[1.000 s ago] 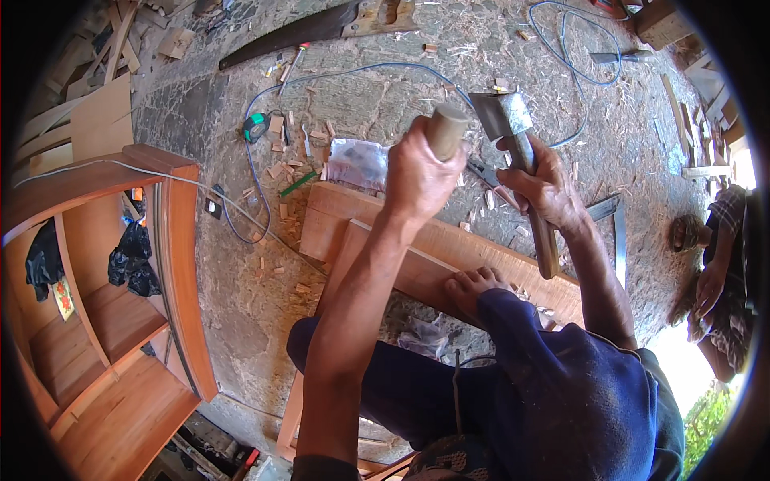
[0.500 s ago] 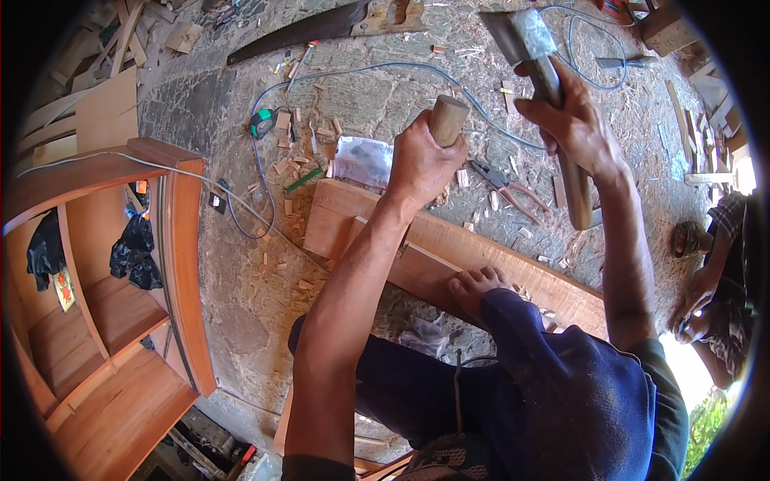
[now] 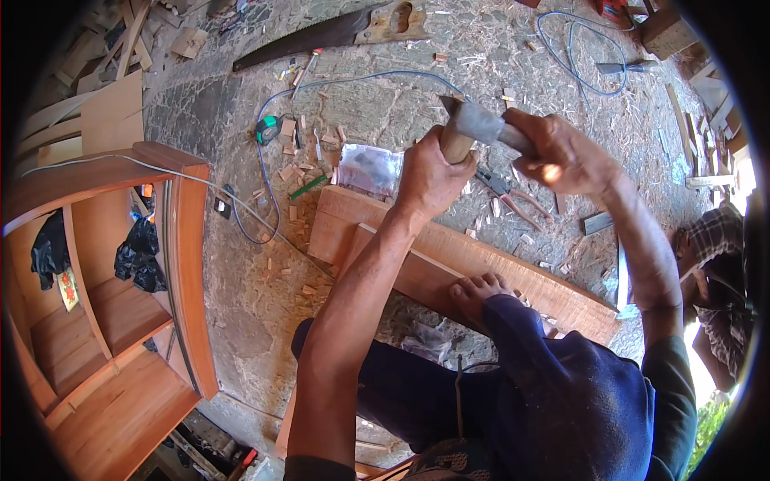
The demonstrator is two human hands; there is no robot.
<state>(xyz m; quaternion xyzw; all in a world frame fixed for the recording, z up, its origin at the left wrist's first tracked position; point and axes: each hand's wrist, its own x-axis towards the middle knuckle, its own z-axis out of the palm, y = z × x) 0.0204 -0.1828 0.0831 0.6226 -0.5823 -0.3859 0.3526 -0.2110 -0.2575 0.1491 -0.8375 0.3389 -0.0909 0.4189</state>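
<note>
Over reddish plank: left hand fisted round upright chisel handle; right hand grips hammer, head at handle top.

We see the left hand gripped around a wooden chisel handle, held upright over a reddish-brown wooden plank on the stone floor. The right hand grips a steel-headed hammer, whose head meets the handle top. A bare foot rests on the plank. Red-handled pliers lie just beyond the plank.
</note>
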